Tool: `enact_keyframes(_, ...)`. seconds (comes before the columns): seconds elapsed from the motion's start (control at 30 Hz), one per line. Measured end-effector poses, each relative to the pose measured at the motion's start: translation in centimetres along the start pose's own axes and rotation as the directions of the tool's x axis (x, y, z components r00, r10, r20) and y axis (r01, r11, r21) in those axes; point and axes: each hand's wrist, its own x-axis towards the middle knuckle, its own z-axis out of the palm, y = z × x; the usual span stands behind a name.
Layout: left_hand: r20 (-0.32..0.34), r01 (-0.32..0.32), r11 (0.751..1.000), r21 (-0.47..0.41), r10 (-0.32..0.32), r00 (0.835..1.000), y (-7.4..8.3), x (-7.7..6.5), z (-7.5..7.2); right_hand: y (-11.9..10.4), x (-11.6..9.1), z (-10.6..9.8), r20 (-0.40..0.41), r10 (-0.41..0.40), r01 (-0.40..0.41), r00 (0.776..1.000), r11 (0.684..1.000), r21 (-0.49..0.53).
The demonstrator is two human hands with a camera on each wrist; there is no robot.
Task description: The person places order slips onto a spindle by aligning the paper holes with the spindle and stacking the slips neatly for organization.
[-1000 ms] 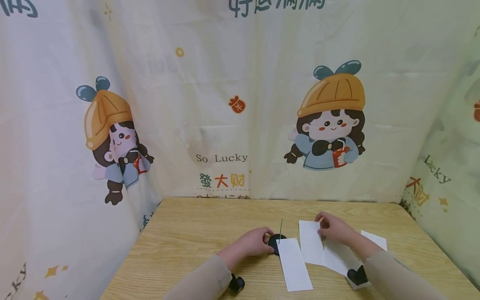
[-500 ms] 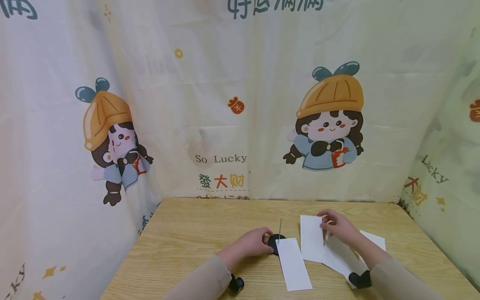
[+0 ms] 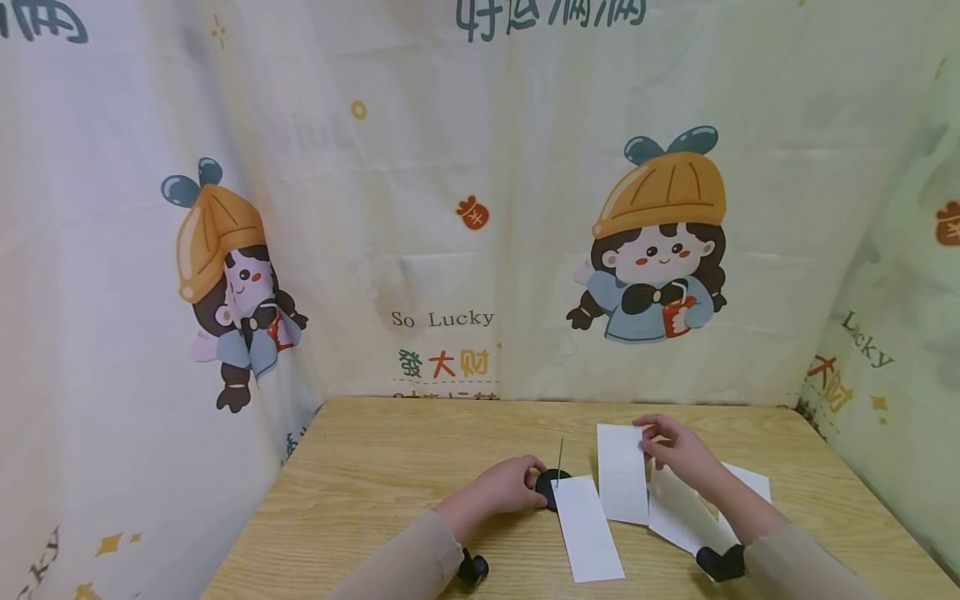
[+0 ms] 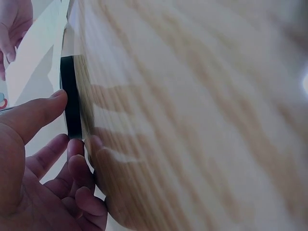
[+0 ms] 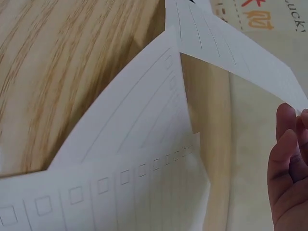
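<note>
My left hand (image 3: 504, 485) grips the edge of a round black base (image 3: 543, 482), thumb on one side and fingers on the other in the left wrist view. From this base a thin upright spike (image 3: 561, 457) rises, making it a bill spike. A white paper slip (image 3: 590, 533) overlaps the base at its top corner and extends toward the front. With thumb and fingertips, my right hand (image 3: 678, 454) pinches the upper right corner of another paper slip (image 3: 622, 477). That slip is raised and bends slightly in the right wrist view, where faint printed lines show on it.
More white slips, a nearer one (image 3: 681, 515) and a farther one (image 3: 748, 482), lie under and beside the right forearm. Lines and small boxes are printed on a slip (image 5: 101, 202). A printed curtain (image 3: 540, 250) hangs behind the wooden table (image 3: 390, 467).
My right hand has moved slightly up and away, bringing its paper slip farther toward the back. The left hand stays on the spike's base.
</note>
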Motion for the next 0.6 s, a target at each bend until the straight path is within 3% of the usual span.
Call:
enact_keyframes(0.33,-0.005,-0.009,1.0,0.004,0.009,1.0,0.0,-0.1,0.1,-1.2,-0.4,-1.1,-0.01,-0.063,0.062,0.998,0.998,-0.019)
enact_keyframes(0.6,-0.007,-0.012,1.0,0.003,0.012,1.0,0.0,-0.2,0.1,-1.8,-0.5,-1.5,-0.035,-0.044,0.044,0.998,0.999,-0.02)
